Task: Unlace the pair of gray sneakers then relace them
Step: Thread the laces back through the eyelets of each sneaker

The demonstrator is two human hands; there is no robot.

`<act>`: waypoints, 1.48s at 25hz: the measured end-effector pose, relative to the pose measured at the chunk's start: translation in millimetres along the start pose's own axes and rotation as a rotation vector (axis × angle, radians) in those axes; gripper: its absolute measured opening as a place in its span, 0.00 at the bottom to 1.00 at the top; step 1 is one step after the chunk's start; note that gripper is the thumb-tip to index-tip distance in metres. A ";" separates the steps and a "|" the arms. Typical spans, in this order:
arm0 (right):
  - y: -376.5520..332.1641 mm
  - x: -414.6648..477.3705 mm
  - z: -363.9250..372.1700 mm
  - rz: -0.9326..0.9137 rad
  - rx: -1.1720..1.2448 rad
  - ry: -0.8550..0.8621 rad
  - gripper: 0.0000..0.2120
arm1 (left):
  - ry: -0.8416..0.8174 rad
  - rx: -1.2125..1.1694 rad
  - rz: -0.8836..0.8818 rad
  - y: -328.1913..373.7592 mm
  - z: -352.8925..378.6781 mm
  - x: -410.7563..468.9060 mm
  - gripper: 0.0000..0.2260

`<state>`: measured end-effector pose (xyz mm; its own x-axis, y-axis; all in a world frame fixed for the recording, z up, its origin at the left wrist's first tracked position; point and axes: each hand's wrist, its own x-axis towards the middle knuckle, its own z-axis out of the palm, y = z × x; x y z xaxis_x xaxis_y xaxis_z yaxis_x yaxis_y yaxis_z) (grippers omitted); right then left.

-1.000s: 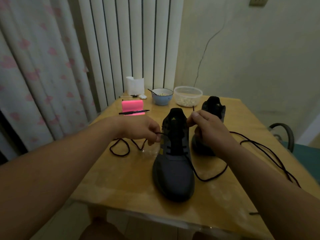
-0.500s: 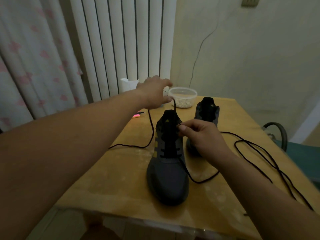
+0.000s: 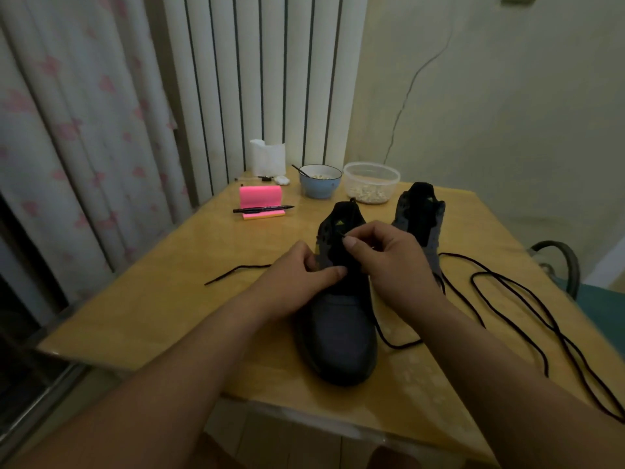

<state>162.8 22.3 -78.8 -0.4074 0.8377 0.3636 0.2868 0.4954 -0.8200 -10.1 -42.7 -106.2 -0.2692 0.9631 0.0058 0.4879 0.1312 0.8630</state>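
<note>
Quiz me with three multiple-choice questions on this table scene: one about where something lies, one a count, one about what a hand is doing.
1. Where does the black pen lie?
A. On the floor.
B. Across the pink notepad.
C. Inside a sneaker.

2. How many sneakers stand on the table?
A. One.
B. Two.
C. Three.

3. What is the right hand doing?
A. Lying flat on the table.
B. Holding the pen.
C. Pinching a lace end above the near sneaker.

Answers:
1 B, the pen rests across the front of the notepad.
2 B, only the near sneaker and the far sneaker behind it are there.
3 C, thumb and forefinger pinch the lace tip over the tongue.
</note>
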 end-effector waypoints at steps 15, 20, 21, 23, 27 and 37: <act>-1.1 -15.9 -2.1 -0.219 -0.372 -0.092 0.04 | -0.094 -0.469 0.198 -35.2 6.8 -4.3 0.07; 4.2 -15.6 2.2 -0.333 -0.524 -0.103 0.04 | -0.073 -0.481 0.192 -34.4 6.5 -1.8 0.05; 3.7 -14.4 3.3 -0.344 -0.536 -0.099 0.04 | -0.080 -0.499 0.189 -35.1 5.6 -1.1 0.05; 0.7 -11.1 6.1 -0.383 -0.549 -0.094 0.05 | -0.096 -0.519 0.186 -36.6 5.1 0.3 0.05; -3.9 -11.6 7.4 -0.431 -0.499 -0.161 0.04 | -0.077 -0.496 0.182 -36.7 5.9 -1.3 0.09; -4.2 -13.8 3.4 -0.341 -0.623 -0.138 0.04 | 0.007 -0.466 0.196 -32.3 7.0 -5.4 0.02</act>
<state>164.2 7.8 -81.9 -0.6562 0.5971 0.4615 0.5483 0.7974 -0.2520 -18.7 -50.5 -137.7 -0.2163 0.9572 0.1921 0.1078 -0.1722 0.9792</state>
